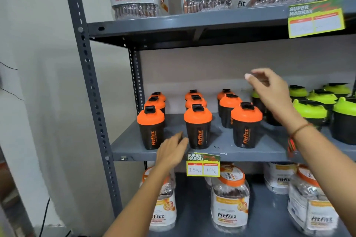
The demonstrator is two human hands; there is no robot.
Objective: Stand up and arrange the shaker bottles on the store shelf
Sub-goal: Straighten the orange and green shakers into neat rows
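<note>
Our empty left hand [171, 150] rests spread beside 9 upright orange-lidded shakers [198, 127]; our right hand [269, 90] hovers loosely open, holding nothing.

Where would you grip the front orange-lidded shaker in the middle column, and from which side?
Around the black body just under the orange lid of the middle front shaker, coming from the front. It stands upright at the shelf edge with open gaps on both flanks, while another shaker stands close behind it. The domed lid with its spout cap looks a poorer hold. The left hand is nearest.
</note>
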